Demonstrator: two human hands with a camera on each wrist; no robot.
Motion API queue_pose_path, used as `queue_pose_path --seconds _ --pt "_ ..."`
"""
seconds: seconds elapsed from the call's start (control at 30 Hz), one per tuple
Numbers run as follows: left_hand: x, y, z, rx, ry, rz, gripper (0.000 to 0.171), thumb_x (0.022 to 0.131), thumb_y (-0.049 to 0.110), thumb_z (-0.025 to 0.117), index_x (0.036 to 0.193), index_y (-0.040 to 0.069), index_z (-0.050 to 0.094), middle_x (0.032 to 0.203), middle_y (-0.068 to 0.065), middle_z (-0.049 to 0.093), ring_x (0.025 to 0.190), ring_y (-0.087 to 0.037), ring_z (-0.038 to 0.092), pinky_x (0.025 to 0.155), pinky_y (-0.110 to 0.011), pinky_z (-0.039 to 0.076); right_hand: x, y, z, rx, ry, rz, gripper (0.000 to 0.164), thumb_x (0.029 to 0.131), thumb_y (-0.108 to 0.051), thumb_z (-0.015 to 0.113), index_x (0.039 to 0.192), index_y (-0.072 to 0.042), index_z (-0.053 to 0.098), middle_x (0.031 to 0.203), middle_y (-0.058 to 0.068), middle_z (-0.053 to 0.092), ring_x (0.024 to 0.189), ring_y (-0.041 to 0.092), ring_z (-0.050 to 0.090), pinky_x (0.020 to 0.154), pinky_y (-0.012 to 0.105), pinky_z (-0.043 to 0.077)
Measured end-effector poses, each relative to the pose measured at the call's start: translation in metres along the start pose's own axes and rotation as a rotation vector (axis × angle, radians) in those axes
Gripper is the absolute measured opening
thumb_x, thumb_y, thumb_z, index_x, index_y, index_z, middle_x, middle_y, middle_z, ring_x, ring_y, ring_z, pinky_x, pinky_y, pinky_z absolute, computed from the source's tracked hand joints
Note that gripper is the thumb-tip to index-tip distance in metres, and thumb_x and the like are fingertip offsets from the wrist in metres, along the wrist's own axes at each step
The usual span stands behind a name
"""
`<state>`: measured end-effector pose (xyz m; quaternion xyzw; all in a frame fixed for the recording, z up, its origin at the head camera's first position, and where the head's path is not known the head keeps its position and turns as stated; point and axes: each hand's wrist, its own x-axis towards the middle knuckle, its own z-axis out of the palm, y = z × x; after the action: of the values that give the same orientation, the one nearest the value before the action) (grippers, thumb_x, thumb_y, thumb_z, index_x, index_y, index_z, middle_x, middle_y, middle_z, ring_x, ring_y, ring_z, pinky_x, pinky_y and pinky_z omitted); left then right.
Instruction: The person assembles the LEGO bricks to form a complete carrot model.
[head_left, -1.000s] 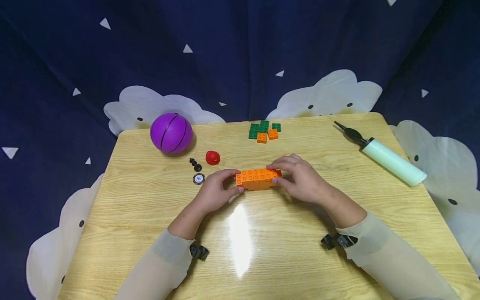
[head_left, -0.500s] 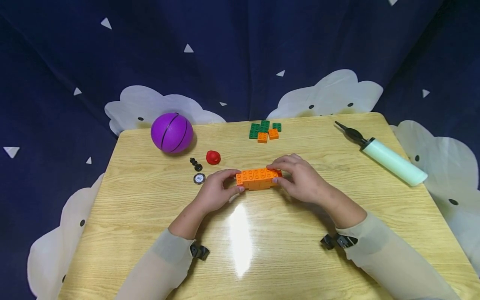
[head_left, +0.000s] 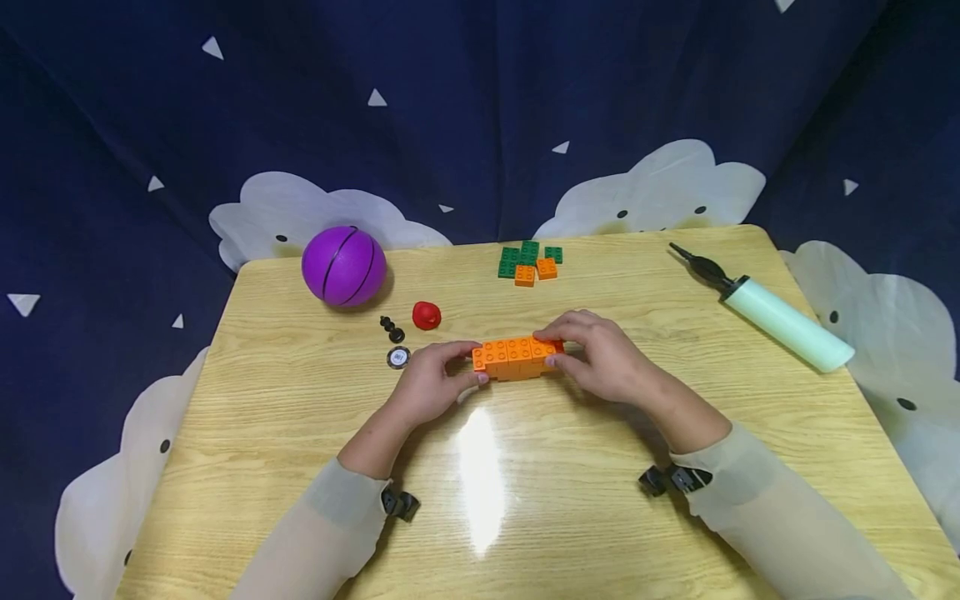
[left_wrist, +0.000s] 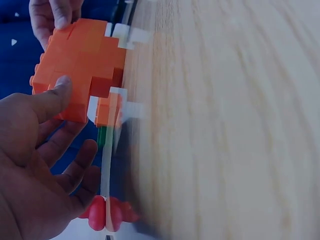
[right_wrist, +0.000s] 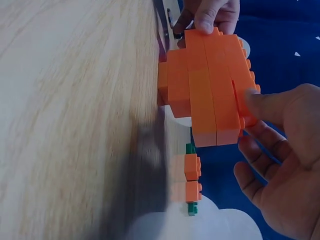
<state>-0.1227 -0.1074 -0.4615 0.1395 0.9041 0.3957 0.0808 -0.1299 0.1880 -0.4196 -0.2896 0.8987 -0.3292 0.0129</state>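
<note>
A stepped block of stacked orange toy building bricks point(head_left: 513, 358) stands at the middle of the table, wider at the top than at its foot. My left hand point(head_left: 429, 382) pinches its left end, thumb on the near face and fingers behind. At the other end my right hand point(head_left: 603, 357) pinches the top brick between thumb and fingers. In the right wrist view that top brick point(right_wrist: 242, 85) sits slightly tilted, with a thin gap under its near edge. The left wrist view shows the left thumb point(left_wrist: 60, 95) flat against the block's side.
Several loose green bricks point(head_left: 510, 261) and orange bricks point(head_left: 524, 276) lie at the back. Left of the block are a red cap-like piece point(head_left: 427, 315), a black chess pawn point(head_left: 393, 330), a poker chip point(head_left: 399, 357) and a purple ball point(head_left: 344, 267). A hand pump point(head_left: 783, 321) lies at right.
Almost nothing differs. Both hands keep their hold on the orange brick block, and the right wrist has shifted very slightly.
</note>
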Motion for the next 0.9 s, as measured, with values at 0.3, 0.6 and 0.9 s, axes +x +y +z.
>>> queue_pose_path --seconds 0.3,0.6,0.9 --pt "-0.001 0.002 0.0 -0.013 0.004 -0.029 0.051 0.087 0.035 0.086 0.133 0.018 0.072 0.13 -0.003 0.071 0.126 -0.026 0.062 0.108 -0.046 0.048 0.001 0.003 0.003 -0.014 -0.004 -0.012 0.034 0.093 -0.014 0.079 0.126 -0.014 0.074 0.12 -0.001 0.069 0.117 0.023 0.059 0.103 0.048 0.048" --pt "0.002 0.003 -0.003 -0.021 -0.018 -0.054 0.051 0.087 0.035 0.086 0.133 0.021 0.072 0.131 0.0 0.071 0.127 -0.024 0.062 0.108 -0.046 0.047 0.004 0.005 0.0 0.004 -0.019 -0.014 0.036 0.091 -0.017 0.082 0.126 -0.015 0.074 0.121 0.0 0.07 0.118 0.024 0.059 0.103 0.049 0.048" --pt "0.002 0.002 -0.004 -0.02 -0.018 -0.018 0.049 0.088 0.033 0.085 0.133 0.019 0.072 0.13 0.001 0.071 0.124 -0.023 0.063 0.107 -0.045 0.049 0.009 0.019 -0.002 0.181 -0.073 0.06 0.041 0.087 -0.024 0.087 0.126 -0.022 0.074 0.124 -0.004 0.07 0.116 0.024 0.06 0.098 0.049 0.051"
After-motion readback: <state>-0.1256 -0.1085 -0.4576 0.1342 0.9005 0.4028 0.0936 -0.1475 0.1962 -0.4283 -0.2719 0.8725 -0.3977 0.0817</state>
